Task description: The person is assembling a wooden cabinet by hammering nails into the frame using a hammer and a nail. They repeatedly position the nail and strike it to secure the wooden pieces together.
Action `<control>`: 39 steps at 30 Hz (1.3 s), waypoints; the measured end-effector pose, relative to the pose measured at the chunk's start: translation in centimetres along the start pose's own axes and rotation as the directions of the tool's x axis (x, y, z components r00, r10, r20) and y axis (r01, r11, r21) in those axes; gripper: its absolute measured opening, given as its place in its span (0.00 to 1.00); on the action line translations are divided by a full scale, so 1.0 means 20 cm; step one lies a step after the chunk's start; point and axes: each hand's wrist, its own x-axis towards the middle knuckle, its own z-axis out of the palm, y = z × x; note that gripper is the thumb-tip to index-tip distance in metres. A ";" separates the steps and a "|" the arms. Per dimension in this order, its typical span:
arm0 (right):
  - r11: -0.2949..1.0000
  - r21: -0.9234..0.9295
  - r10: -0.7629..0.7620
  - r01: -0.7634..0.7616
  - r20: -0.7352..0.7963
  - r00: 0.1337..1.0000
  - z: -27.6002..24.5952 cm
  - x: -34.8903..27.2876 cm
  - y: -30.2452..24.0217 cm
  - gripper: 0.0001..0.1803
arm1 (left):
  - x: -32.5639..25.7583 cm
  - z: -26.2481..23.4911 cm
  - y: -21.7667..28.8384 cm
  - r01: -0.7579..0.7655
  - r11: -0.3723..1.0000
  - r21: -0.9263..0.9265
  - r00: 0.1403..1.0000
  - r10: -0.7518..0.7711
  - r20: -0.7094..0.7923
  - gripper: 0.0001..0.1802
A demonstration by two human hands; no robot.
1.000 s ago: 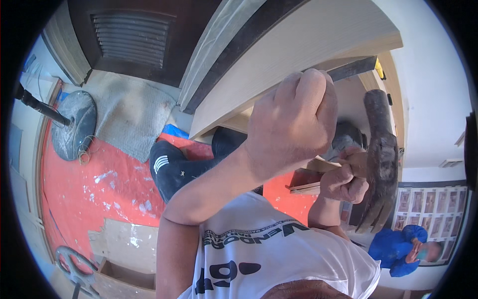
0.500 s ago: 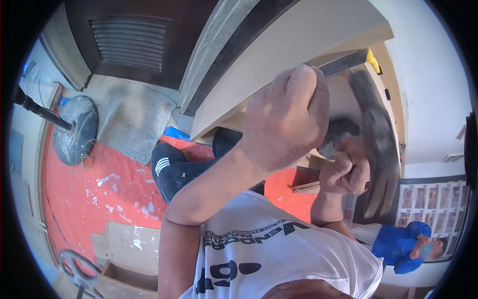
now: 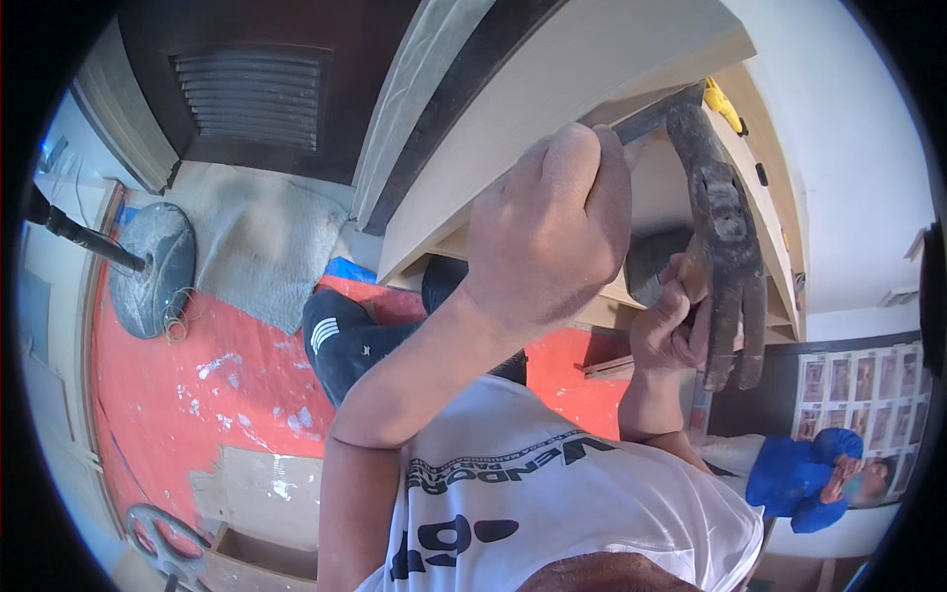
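Observation:
My left hand [image 3: 547, 232] is closed in a fist around a dark flat metal bar [image 3: 651, 116]; only the part beyond my thumb side shows, lying along a pale wooden panel edge. In my closed right hand [image 3: 676, 331] is the handle of a claw hammer [image 3: 728, 222]. The worn hammer head spans the space right of my left fist, claws toward me. Its striking end is at the bar's far end; whether they touch I cannot tell. Both hands are in front of a pale wooden cabinet [image 3: 592, 74].
A yellow-handled tool [image 3: 725, 104] rests on the cabinet at the upper right. On the left are a round dusty stand base [image 3: 151, 266], a grey mat [image 3: 261, 237] and red floor covering [image 3: 237, 365]. A louvered dark door [image 3: 252, 99] is behind. A person in blue [image 3: 804, 479] is at the right.
The hammer, blurred half a second ago, has swung left and is now sharp, its head close to the bar. My left fist has shifted slightly left in the view, still gripping the bar.

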 end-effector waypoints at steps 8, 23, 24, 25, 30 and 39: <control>0.996 0.091 -0.030 0.016 0.163 0.986 -0.04 0.02 -0.02 0.21 | 0.02 -0.01 -0.03 -0.095 0.992 0.081 0.995 0.095 0.004 0.10; 0.995 0.103 -0.030 0.018 0.112 0.993 -0.01 0.03 -0.01 0.25 | 0.02 0.00 -0.03 -0.103 0.993 0.057 0.995 0.102 0.013 0.10; 0.986 0.165 -0.001 -0.010 0.066 0.998 0.01 -0.05 0.05 0.25 | 0.03 0.00 -0.02 -0.112 0.992 0.062 0.994 0.112 0.011 0.10; 0.981 0.192 -0.005 -0.005 0.053 0.999 0.02 -0.04 0.07 0.24 | 0.03 0.00 -0.02 -0.120 0.989 0.086 0.993 0.119 0.009 0.11; 0.993 0.112 -0.038 0.023 0.134 0.990 -0.01 0.06 -0.09 0.21 | 0.01 -0.05 -0.01 -0.092 0.991 0.098 0.994 0.085 0.074 0.11; 0.981 0.135 -0.159 0.141 0.131 0.979 0.01 0.07 -0.04 0.28 | -0.04 -0.11 -0.05 0.047 0.988 -0.150 0.992 -0.028 0.124 0.15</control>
